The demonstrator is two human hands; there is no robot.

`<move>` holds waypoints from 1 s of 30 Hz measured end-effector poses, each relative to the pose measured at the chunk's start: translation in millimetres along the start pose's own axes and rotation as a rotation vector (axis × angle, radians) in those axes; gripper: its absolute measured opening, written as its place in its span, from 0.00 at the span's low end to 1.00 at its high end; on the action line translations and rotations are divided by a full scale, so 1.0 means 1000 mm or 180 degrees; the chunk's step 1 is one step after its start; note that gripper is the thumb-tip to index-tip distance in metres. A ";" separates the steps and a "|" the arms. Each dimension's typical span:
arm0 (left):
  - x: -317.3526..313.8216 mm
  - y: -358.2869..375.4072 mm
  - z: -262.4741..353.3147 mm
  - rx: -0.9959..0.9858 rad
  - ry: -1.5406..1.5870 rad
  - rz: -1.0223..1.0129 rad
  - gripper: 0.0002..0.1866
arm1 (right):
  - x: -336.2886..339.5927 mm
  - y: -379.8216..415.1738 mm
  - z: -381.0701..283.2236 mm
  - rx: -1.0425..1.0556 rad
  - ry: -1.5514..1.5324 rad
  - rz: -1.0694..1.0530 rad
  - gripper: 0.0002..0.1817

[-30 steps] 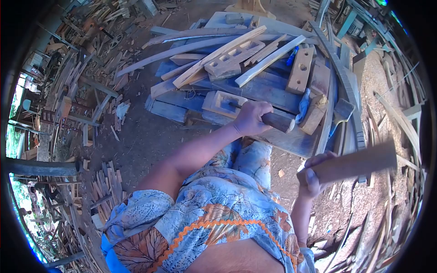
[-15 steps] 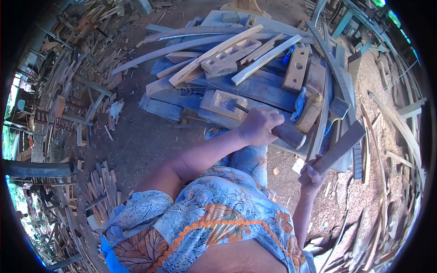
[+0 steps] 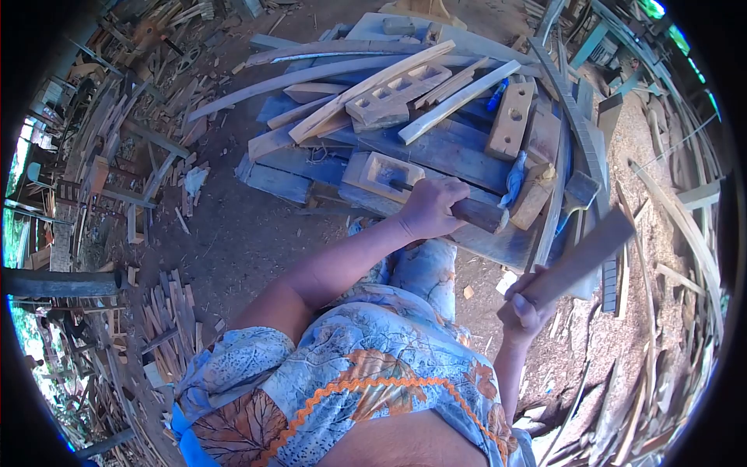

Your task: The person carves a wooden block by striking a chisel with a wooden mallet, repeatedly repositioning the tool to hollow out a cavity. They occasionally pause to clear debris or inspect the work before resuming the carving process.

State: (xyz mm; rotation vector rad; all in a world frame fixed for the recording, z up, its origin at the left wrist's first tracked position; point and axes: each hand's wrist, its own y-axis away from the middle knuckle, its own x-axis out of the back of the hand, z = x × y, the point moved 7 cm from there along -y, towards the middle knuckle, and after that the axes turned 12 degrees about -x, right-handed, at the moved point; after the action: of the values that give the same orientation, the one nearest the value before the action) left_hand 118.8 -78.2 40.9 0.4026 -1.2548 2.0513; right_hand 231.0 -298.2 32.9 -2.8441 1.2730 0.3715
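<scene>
My left hand (image 3: 433, 208) is closed around a chisel, its thick wooden handle (image 3: 481, 213) sticking out to the right. The chisel's blade (image 3: 401, 185) reaches into the hollow of a pale wooden block (image 3: 359, 173) at the near side of the bench; its tip is hard to make out. To the right, my right hand (image 3: 526, 308) grips one end of a flat wooden bar (image 3: 582, 257), held raised and slanting up to the right, apart from the chisel handle.
On the plank bench (image 3: 451, 152) lie a block with several square holes (image 3: 398, 95), a block with round holes (image 3: 511, 117), long strips (image 3: 459, 101) and a hammer-like tool (image 3: 580, 191). Scrap wood (image 3: 167, 311) piles up at left; shavings (image 3: 622, 148) cover the ground at right.
My left hand and the chisel have shifted slightly left, and the handle lies a little higher. The wooden bar in my right hand has moved slightly right and looks blurred.
</scene>
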 end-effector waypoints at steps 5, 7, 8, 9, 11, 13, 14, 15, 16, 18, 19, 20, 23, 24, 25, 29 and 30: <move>0.005 -0.004 -0.003 0.0145 0.0142 0.0108 0.16 | -0.029 0.013 -0.008 0.0465 -0.0906 0.0278 0.39; 0.006 -0.004 -0.004 0.0171 0.0206 0.0152 0.16 | -0.027 0.007 0.028 -0.0626 0.0900 -0.0339 0.37; 0.003 -0.002 -0.008 0.0283 0.0173 0.0066 0.17 | -0.033 0.004 0.020 -0.0195 0.1234 -0.0411 0.37; 0.002 -0.001 -0.012 0.0396 0.0132 -0.0015 0.17 | -0.041 0.001 0.012 0.0241 0.1564 -0.0489 0.36; 0.004 -0.001 -0.010 0.0306 0.0170 0.0056 0.16 | -0.040 0.002 -0.013 -0.0098 0.1098 -0.0234 0.35; 0.004 0.000 -0.008 0.0203 0.0232 0.0123 0.16 | -0.029 -0.002 -0.034 0.0562 0.0628 -0.0377 0.35; 0.003 0.001 -0.008 0.0186 0.0181 0.0126 0.15 | -0.031 -0.003 -0.038 0.0777 0.0054 -0.0277 0.34; 0.002 0.000 -0.007 0.0154 0.0130 0.0133 0.15 | -0.036 0.001 -0.042 0.1003 -0.0521 -0.0174 0.33; 0.002 -0.001 -0.007 0.0137 0.0136 0.0144 0.15 | -0.039 0.004 -0.028 0.0909 -0.0677 -0.0313 0.32; -0.001 -0.001 -0.009 0.0217 -0.0058 -0.0095 0.16 | -0.027 -0.002 0.023 0.0143 0.1067 -0.0270 0.36; -0.001 -0.001 -0.009 0.0215 -0.0055 -0.0101 0.16 | -0.031 -0.001 0.043 -0.0639 0.1182 -0.0291 0.38; 0.001 0.000 -0.009 0.0201 -0.0049 -0.0046 0.16 | -0.029 0.002 0.042 -0.0713 0.1042 -0.0307 0.38; 0.003 0.002 -0.010 0.0236 0.0064 0.0042 0.15 | -0.015 -0.004 0.011 -0.0747 0.0807 -0.0042 0.39; 0.003 0.000 -0.010 0.0219 0.0178 0.0111 0.14 | -0.014 -0.009 -0.006 0.0042 0.0542 -0.0133 0.38; 0.004 0.000 -0.010 0.0215 0.0176 0.0112 0.14 | -0.015 -0.008 -0.021 0.0600 0.0000 0.0035 0.38; 0.005 -0.002 -0.009 0.0107 0.0080 0.0128 0.16 | -0.036 0.004 0.016 0.0240 0.0528 -0.0273 0.39; 0.004 -0.001 -0.009 0.0115 0.0075 0.0109 0.16 | -0.040 0.000 0.037 -0.0619 0.1547 -0.0429 0.37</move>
State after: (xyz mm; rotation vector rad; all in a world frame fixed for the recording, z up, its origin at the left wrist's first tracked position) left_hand 117.5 -68.0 40.0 0.3748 -1.2198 2.1042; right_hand 197.3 -264.7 6.1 -3.2958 1.1341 -0.2291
